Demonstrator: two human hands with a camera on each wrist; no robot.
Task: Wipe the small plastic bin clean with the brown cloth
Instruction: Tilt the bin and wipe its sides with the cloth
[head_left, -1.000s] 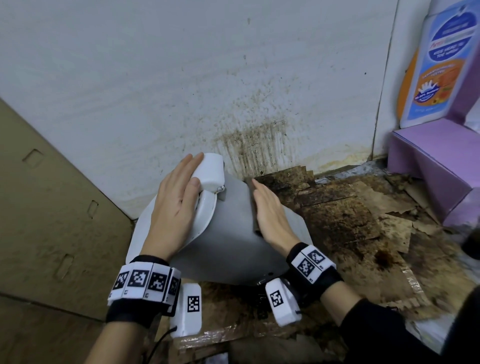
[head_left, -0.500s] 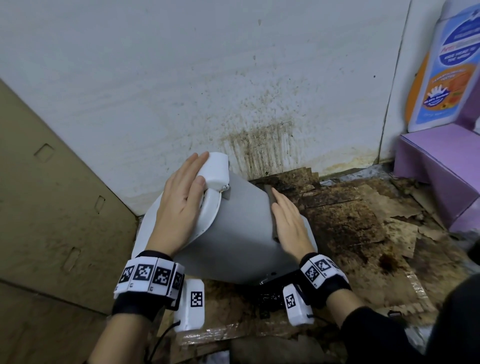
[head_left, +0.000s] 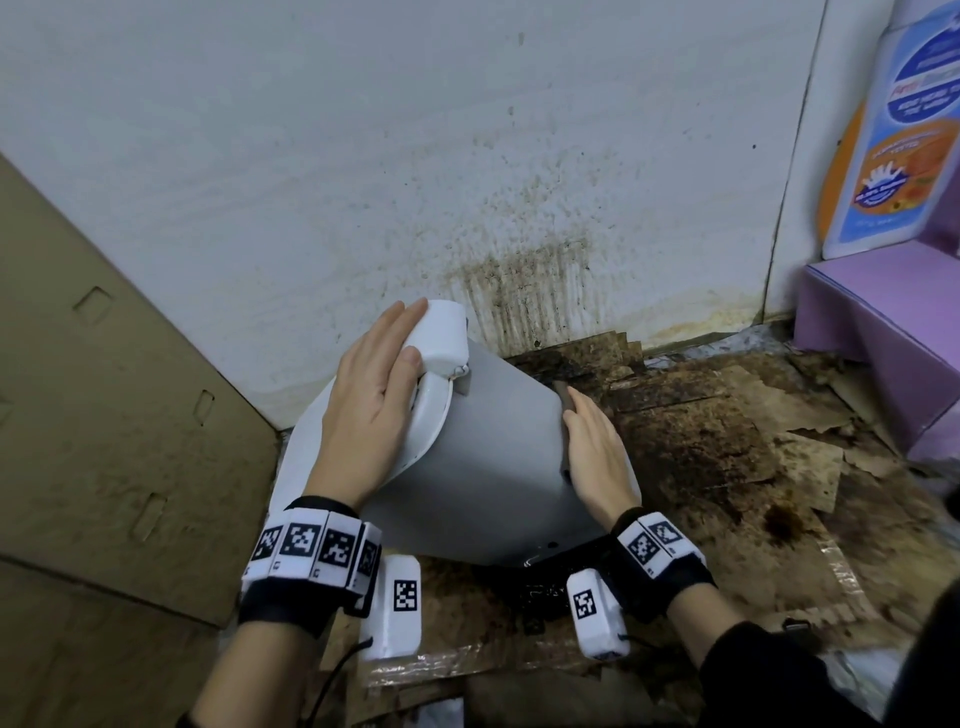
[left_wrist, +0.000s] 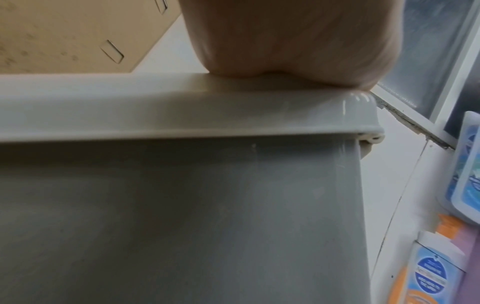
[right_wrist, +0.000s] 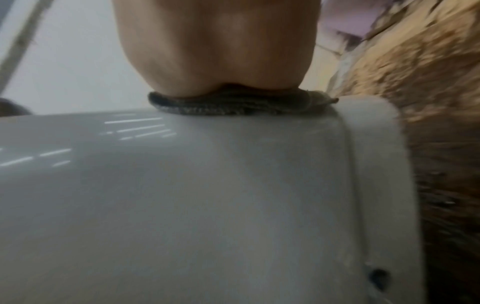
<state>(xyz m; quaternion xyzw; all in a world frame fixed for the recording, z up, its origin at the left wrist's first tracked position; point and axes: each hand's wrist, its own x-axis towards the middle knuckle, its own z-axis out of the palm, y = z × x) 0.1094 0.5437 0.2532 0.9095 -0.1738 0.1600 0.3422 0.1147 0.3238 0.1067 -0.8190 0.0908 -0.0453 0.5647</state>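
Note:
The small grey plastic bin (head_left: 488, 457) lies tipped on its side on the floor, its white lid (head_left: 415, 426) facing left toward the wall. My left hand (head_left: 374, 395) rests flat on the lid with straight fingers, holding the bin steady; the left wrist view shows the palm (left_wrist: 298, 41) on the lid's rim (left_wrist: 182, 107). My right hand (head_left: 592, 447) presses the folded brown cloth (head_left: 563, 395) flat against the bin's right side. In the right wrist view the cloth (right_wrist: 233, 105) is squeezed between my palm (right_wrist: 215, 47) and the grey wall (right_wrist: 182, 205). Most of the cloth is hidden under the hand.
Stained, torn brown cardboard (head_left: 727, 457) covers the floor to the right. The white wall (head_left: 415, 156) behind is spattered with dirt. A cardboard panel (head_left: 104, 415) leans at the left. A purple box (head_left: 893, 332) and a blue-orange bottle (head_left: 904, 130) stand at the right.
My right hand with the cloth has slid down and toward me along the bin's right side. The left hand has stayed on the lid.

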